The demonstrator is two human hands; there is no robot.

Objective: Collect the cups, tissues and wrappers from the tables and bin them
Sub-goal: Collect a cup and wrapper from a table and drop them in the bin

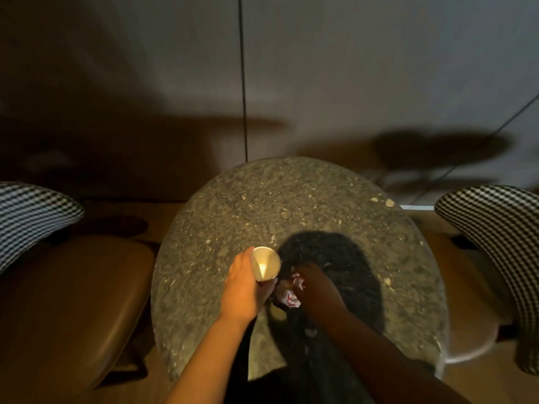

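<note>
Collecting step: my left hand (243,284) grips paper cup (265,263); right hand (316,287) fingers pinch crumpled wrapper (291,298) on bench (291,205). Next: lift both, find bin.

A café or lounge seating corner, by the look of it; a small round table (291,199) with a speckled stone top stands between a left chair (32,217) and a right chair (495,228) (a matched pair, both with black-and-white checked backs); a wooden floor (172,211) lies beneath; a thin dark cord (243,83) hangs before a plain wall (350,68); a paper cup (266,263) and a crumpled wrapper (291,297) show over the tabletop.
</note>
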